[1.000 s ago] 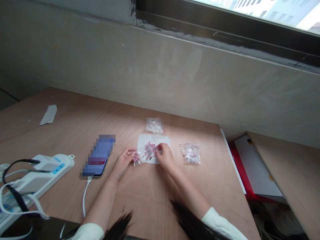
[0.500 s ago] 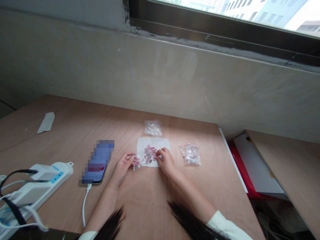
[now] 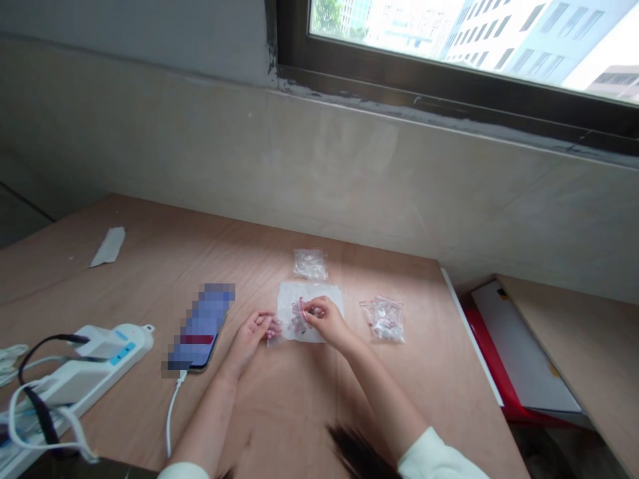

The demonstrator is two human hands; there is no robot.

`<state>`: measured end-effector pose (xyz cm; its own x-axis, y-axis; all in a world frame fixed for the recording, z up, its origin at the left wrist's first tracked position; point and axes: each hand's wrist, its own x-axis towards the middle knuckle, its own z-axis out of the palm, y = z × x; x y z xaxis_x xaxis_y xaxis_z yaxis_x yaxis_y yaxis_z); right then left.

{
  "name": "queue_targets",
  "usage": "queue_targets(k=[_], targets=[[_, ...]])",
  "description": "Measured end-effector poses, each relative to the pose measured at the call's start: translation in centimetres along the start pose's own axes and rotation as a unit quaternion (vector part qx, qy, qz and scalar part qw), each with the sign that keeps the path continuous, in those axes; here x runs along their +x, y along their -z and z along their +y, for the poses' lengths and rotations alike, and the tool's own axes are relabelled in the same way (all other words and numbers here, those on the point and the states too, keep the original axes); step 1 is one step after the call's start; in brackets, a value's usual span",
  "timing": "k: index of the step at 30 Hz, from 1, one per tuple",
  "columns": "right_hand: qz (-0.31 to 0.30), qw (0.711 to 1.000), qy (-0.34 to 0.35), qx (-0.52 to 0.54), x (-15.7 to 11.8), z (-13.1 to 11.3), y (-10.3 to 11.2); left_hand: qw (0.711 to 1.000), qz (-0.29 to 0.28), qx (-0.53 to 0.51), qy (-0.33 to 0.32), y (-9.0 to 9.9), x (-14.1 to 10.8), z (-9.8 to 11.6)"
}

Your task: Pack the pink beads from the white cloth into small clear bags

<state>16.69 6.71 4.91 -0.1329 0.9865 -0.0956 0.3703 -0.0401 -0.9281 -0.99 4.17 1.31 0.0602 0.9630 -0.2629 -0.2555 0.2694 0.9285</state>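
My right hand point(image 3: 323, 317) pinches the red-edged rim of a small clear zip bag point(image 3: 302, 311) above a white paper sheet point(image 3: 319, 334). Small pink bead-like pieces point(image 3: 298, 324) show at the bag and on the sheet, partly hidden by my fingers. At the sheet's left edge, my left hand point(image 3: 254, 330) is curled, with pink bead-like pieces point(image 3: 273, 328) at its fingertips. A bit of clear plastic shows just below those fingertips. Whether the left fingers also grip the plastic is too small to tell.
Behind the sheet lie clear zip bags point(image 3: 310, 264); more bags with pink pieces point(image 3: 387, 319) lie to its right. On the left are a charging phone point(image 3: 202, 329), a white power strip point(image 3: 107, 366) with cables, and a paper scrap point(image 3: 108, 247). The table's right edge borders a shelf gap.
The view has tilted slightly upward. My right hand has shifted a little left over the sheet, and the bag's red edge now stands more upright. My left hand stays by the sheet's left edge.
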Motion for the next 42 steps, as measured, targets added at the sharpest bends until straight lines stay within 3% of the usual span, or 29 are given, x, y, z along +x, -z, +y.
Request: queue_targets(k=[3,8,10,24,30,34,42], targets=[[-0.025,0.999,0.005,0.037,0.0,-0.1,0.0,1.0,0.004,-0.028,0.012,0.1,0.0,0.1],[0.101,0.99,-0.021,-0.092,-0.2,1.5,-0.1,0.997,0.02,-0.066,0.021,0.2,0.0,0.1],[0.116,0.982,-0.013,-0.149,-0.3,2.3,-0.3,0.997,0.023,-0.076,0.021,0.2,0.0,0.1],[0.05,0.971,-0.021,-0.233,0.4,2.8,-0.2,0.995,0.022,-0.093,0.024,0.3,0.0,0.3],[0.101,0.98,-0.007,-0.171,-0.2,1.2,0.3,0.996,0.019,-0.085,0.024,0.2,-0.3,0.3],[0.062,0.989,0.028,-0.129,-0.3,-0.4,0.3,0.997,0.008,-0.072,0.027,0.0,-0.4,0.5],[-0.007,0.997,0.027,-0.068,0.2,-2.2,-0.4,0.997,0.015,-0.074,0.023,0.0,-0.5,0.6]])
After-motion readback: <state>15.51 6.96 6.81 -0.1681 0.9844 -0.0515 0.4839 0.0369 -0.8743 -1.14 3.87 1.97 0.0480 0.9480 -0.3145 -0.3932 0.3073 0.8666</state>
